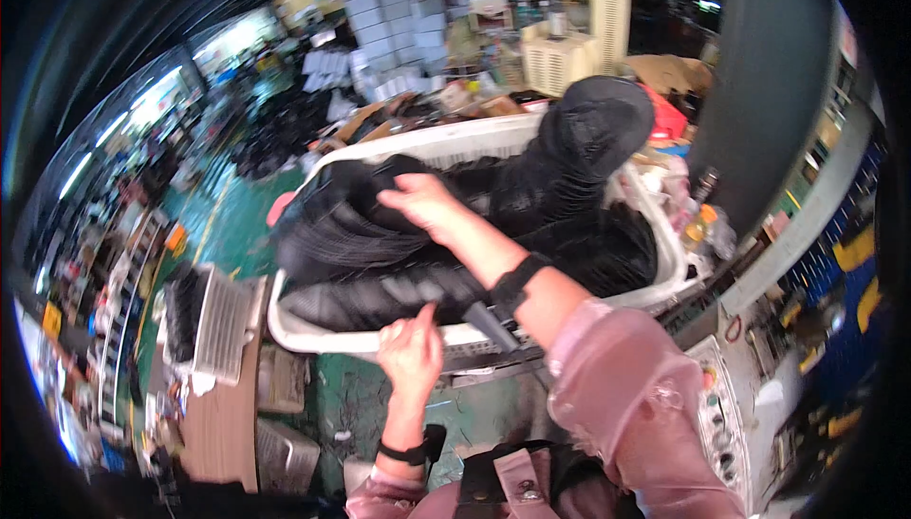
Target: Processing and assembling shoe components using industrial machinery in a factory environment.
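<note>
Stacks of thin, curved black pieces (pixel 380 296) fill a white plastic basket (pixel 337 341) in front of me; their exact kind I cannot make out. My right hand (pixel 422 204) reaches across to the left stack, its thumb and fingers closed at the edge of a black piece (pixel 356 201) there. Just outside the near rim, my left hand (pixel 413 353) is loosely curled with the thumb raised, and nothing shows in it. A taller black stack (pixel 579 139) leans up at the basket's far right.
A dark pillar (pixel 769 83) rises at the right, near a panel with knobs (pixel 723 424). At the left, a brown bench (pixel 223 424) carries a light-coloured crate (pixel 223 324). White boxes (pixel 394 21) are piled at the back beside a cream-coloured machine (pixel 560 59).
</note>
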A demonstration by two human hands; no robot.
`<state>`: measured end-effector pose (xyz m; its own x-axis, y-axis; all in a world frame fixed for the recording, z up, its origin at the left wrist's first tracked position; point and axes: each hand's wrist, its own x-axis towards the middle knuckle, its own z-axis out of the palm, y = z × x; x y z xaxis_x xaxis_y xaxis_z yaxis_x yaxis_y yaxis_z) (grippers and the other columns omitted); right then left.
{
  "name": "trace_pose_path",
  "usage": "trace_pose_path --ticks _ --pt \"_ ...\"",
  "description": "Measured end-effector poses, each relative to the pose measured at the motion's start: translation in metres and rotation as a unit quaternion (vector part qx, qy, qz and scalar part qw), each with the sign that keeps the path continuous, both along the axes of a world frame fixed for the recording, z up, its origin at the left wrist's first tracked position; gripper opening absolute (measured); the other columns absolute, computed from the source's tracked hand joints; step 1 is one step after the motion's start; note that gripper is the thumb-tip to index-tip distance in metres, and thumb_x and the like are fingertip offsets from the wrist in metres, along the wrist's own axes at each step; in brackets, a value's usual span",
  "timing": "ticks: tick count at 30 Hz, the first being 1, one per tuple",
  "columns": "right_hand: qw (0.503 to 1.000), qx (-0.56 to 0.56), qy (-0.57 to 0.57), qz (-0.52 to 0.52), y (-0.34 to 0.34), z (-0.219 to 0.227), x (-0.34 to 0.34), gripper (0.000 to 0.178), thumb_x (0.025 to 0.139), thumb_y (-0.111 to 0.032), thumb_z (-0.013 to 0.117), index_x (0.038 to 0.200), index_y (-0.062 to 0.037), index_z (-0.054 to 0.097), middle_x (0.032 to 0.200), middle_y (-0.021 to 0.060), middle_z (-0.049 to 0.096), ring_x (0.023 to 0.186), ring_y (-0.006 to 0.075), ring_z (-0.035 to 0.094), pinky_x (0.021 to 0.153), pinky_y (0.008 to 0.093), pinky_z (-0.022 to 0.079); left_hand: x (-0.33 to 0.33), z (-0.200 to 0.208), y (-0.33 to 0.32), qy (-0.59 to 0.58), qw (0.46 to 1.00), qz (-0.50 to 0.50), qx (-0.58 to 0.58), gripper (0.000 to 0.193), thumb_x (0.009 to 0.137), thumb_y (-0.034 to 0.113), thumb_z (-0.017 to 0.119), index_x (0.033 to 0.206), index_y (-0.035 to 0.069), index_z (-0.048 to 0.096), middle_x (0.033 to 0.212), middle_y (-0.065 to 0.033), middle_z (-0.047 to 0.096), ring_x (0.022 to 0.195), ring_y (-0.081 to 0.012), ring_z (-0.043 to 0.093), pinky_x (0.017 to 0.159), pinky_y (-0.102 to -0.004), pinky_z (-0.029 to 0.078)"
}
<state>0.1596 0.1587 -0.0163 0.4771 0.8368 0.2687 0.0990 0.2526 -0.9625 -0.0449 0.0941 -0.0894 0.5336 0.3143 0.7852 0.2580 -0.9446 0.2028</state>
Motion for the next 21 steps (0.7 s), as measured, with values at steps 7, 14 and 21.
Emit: trace_pose_path --ticks 7,14,21 --pt "0.992 0.097 0.001 0.079 -0.145 0.080 -0.006 0.023 0.081 -0.007 0.061 0.102 0.0036 0.061 0.093 -0.0006 0.065 0.086 0.0073 0.054 0.081 0.0252 0.043 -0.007 0.045 -0.022 -0.197 0.929 -0.101 -0.297 0.028 0.091 0.008 0.042 0.111 -0.006 0.056 0.093 -0.0153 0.063 0.084 -0.0215 0.058 0.077 -0.0324 0.047" --pt "0.997 -0.039 -0.070 -0.008 -0.448 0.099 -0.093 0.025 0.087 -0.010 0.058 0.108 0.0037 0.056 0.094 0.0041 0.062 0.089 0.0072 0.051 0.079 0.0274 0.044 0.058 0.095 -0.102 -0.303 0.809 -0.497 -0.080 0.064 0.084 0.039 0.044 0.118 -0.015 0.041 0.119 -0.0296 0.048 0.112 -0.0379 0.048 0.099 -0.0458 0.033" --pt "0.977 -0.097 0.107 -0.156 -0.588 0.002 -0.138 0.025 0.088 -0.009 0.059 0.111 0.0028 0.056 0.097 -0.0007 0.061 0.089 0.0043 0.049 0.078 0.0233 0.043 0.171 0.046 -0.277 0.508 0.309 -0.756 -0.272 0.021 0.085 0.012 0.063 0.103 0.001 0.060 0.091 -0.0041 0.062 0.085 -0.0108 0.057 0.077 -0.0245 0.044"
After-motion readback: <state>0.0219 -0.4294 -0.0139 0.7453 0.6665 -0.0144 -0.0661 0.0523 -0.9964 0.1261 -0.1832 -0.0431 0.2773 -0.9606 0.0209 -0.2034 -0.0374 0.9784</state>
